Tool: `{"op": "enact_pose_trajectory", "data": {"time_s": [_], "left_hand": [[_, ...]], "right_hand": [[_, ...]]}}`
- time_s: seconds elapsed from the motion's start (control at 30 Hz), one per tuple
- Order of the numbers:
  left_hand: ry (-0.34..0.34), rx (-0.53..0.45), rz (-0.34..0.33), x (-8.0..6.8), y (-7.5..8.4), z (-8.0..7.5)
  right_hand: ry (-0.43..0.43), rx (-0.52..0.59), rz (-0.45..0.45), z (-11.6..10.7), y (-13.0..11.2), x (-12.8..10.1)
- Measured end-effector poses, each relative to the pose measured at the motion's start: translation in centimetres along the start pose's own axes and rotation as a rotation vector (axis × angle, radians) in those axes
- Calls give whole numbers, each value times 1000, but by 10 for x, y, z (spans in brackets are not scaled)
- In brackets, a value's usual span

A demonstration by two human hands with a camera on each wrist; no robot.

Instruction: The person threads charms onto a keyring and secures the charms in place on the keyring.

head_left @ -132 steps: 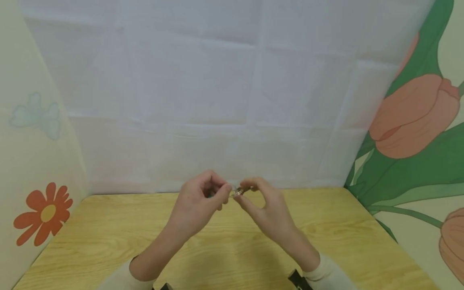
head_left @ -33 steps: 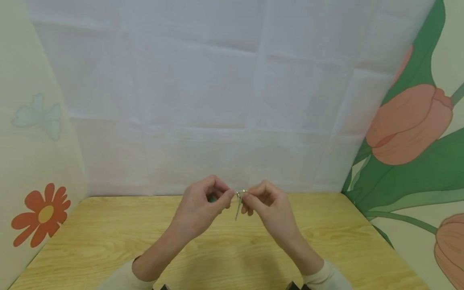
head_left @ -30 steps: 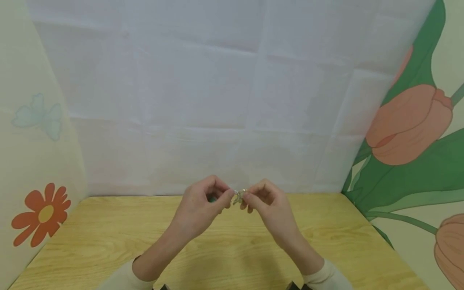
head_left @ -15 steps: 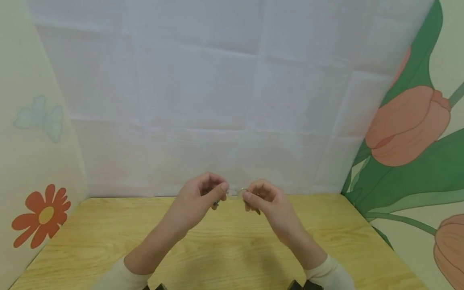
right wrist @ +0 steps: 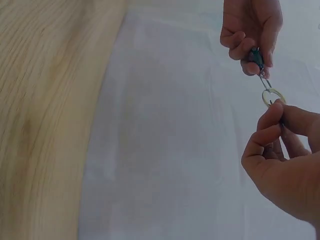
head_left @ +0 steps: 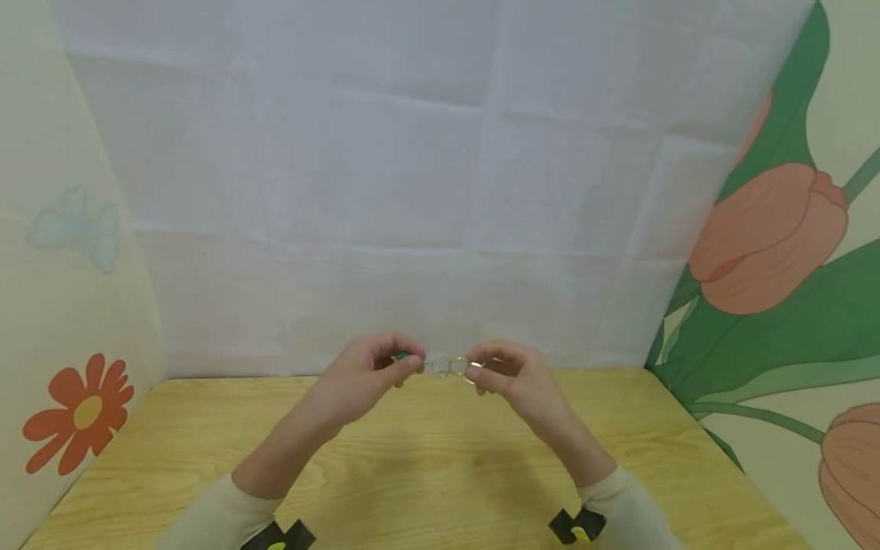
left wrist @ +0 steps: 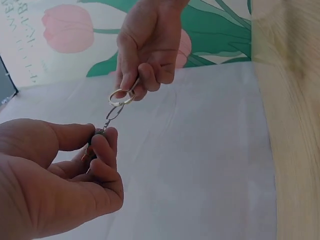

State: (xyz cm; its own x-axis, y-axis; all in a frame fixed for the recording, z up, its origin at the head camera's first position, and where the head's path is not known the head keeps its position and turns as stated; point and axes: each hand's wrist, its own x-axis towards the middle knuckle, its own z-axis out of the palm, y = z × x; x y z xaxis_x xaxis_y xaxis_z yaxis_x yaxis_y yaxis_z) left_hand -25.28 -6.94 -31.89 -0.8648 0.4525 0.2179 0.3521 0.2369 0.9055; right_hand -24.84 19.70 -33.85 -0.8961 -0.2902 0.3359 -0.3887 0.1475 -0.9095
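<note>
My left hand [head_left: 364, 376] pinches a small keychain charm [right wrist: 257, 57], green in the right wrist view. In the left wrist view, orange shows between the fingers too; most of the charm is hidden. A thin silver clasp loop [left wrist: 114, 112] on a short chain runs from the charm to a pale gold key ring [left wrist: 121, 98], and the two link together. With thumb and forefinger my right hand [head_left: 522, 380] pinches the far side of this key ring. A flat metal piece [left wrist: 134, 85] on the ring is partly covered by the right fingers.
Both hands are raised above a wood-grain table [head_left: 412, 473], near its far edge. Behind hangs a creased white cloth [head_left: 371, 176]. Painted walls stand at either side, with a red flower [head_left: 88, 409] left and pink tulips [head_left: 763, 244] right. Black wrist mounts [head_left: 577, 525] sit at the sleeves.
The hands have drawn slightly apart, the left one moving left, so the linked loop and key ring now stretch between them. The metal piece that dangled earlier is now mostly behind the right fingers.
</note>
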Motion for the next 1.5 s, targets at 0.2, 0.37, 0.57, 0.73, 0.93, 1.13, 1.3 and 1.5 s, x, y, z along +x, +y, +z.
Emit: {"op": "enact_pose_trajectory", "data": {"time_s": [0.2, 0.37, 0.57, 0.73, 0.93, 1.13, 1.3, 1.5], "left_hand": [[-62, 155, 44, 8, -26, -3], [-87, 210, 29, 16, -48, -4], [-129, 156, -56, 21, -74, 6], [-183, 120, -111, 23, -92, 15], [-252, 64, -181, 26, -106, 21], [-292, 37, -241, 23, -118, 27], [-297, 40, -252, 21, -125, 26], [-214, 171, -300, 19, -134, 17]], "right_hand": [[-49, -90, -6, -5, 27, 8], [-83, -141, 35, -4, 46, 15], [-79, -248, 130, -4, 69, 16], [-126, -332, 220, -7, 85, 10], [-213, -404, 259, -12, 94, 4], [-306, -415, 283, -14, 97, -4], [-332, -524, 252, -10, 95, -8], [-184, -749, 377, -26, 90, -14]]}}
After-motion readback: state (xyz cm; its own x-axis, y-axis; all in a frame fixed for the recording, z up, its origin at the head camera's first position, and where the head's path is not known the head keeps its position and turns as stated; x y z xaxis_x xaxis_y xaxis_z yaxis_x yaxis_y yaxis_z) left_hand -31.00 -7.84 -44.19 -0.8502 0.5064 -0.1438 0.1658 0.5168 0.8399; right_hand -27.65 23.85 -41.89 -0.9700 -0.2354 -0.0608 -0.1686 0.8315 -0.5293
